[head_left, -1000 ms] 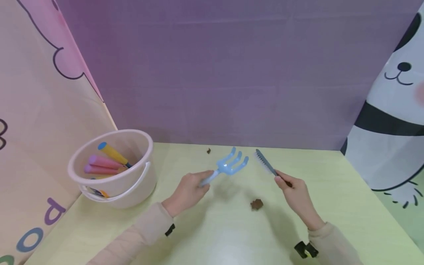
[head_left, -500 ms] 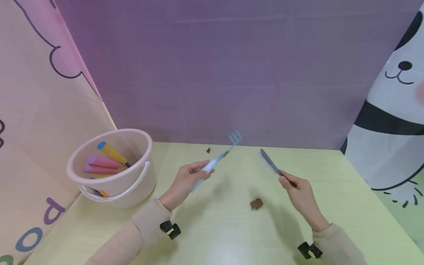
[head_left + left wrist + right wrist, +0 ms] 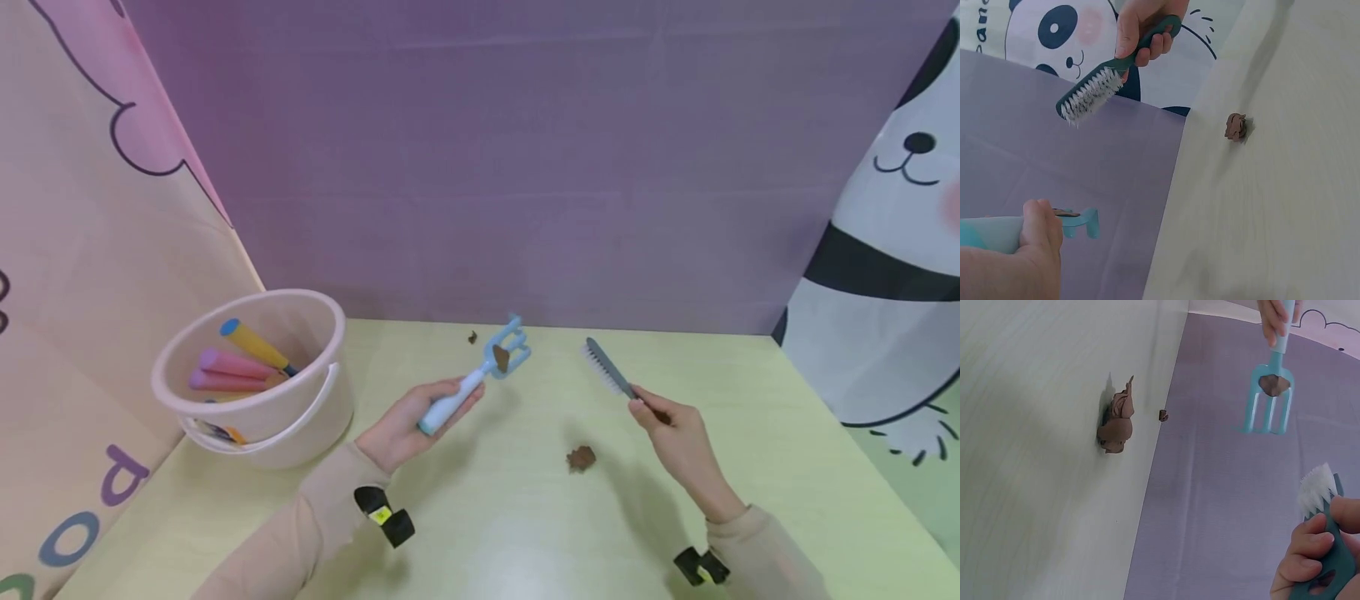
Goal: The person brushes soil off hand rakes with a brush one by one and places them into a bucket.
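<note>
In the head view my left hand (image 3: 408, 421) holds a light blue toy garden fork (image 3: 459, 402) by its handle, above the table. The fork's curved side faces me, and a brown clay-like patch (image 3: 501, 358) sits at the base of its tines; the right wrist view shows the patch (image 3: 1274, 385) too. My right hand (image 3: 678, 437) grips the handle of a dark green-grey brush (image 3: 609, 367), its white bristles (image 3: 1091, 95) facing left, toward the fork. The two tools are apart. A crumpled brown lump (image 3: 581, 458) lies on the table between the hands.
A pale pink bucket (image 3: 341, 400) stands on the table at left, holding yellow- and pink-handled tools (image 3: 232, 367). A small brown crumb (image 3: 472, 337) lies near the table's back edge. A purple backdrop (image 3: 487, 167) rises behind, with printed panels at both sides.
My left hand has turned palm up, rotating the fork so its brown-patched side shows, and the tines have swung left. The brush has shifted slightly right. The lump has stayed in place.
</note>
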Demonstrator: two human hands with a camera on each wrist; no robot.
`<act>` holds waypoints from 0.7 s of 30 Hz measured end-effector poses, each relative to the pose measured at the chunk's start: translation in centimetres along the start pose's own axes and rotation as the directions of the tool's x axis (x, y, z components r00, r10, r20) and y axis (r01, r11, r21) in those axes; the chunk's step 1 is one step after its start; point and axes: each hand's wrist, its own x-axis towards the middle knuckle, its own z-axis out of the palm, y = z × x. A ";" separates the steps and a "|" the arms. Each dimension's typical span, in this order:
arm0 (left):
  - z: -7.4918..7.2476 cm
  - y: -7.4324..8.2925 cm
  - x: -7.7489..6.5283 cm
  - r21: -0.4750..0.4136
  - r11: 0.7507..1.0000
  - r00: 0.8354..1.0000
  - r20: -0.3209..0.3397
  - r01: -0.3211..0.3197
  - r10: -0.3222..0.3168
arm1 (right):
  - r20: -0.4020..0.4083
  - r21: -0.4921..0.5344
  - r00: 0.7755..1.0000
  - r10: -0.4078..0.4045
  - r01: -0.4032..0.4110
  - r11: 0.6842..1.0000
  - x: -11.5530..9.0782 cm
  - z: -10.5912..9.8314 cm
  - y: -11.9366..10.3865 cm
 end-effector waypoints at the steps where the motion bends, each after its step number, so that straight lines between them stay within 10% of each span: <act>1: -0.2 0.0 0.0 -0.018 1.000 1.000 0.001 0.017 -0.017 | -0.001 -0.002 1.000 0.001 -0.001 1.000 0.0 0.0 0.0; 10: -0.6 -0.2 0.0 -0.072 0.995 0.998 0.025 0.066 -0.064 | -0.094 -0.008 0.990 -0.109 0.109 0.994 0.1 1.1 0.4; 15: 0.2 -0.1 -0.3 -0.105 0.991 0.994 0.085 0.084 -0.075 | -0.293 -0.057 0.874 -0.388 0.389 0.920 1.0 3.9 0.3; 21: 1.8 -0.2 -0.5 -0.142 0.982 0.983 0.153 0.125 -0.103 | -0.337 -0.040 0.765 -0.549 0.571 0.820 2.1 7.1 -1.7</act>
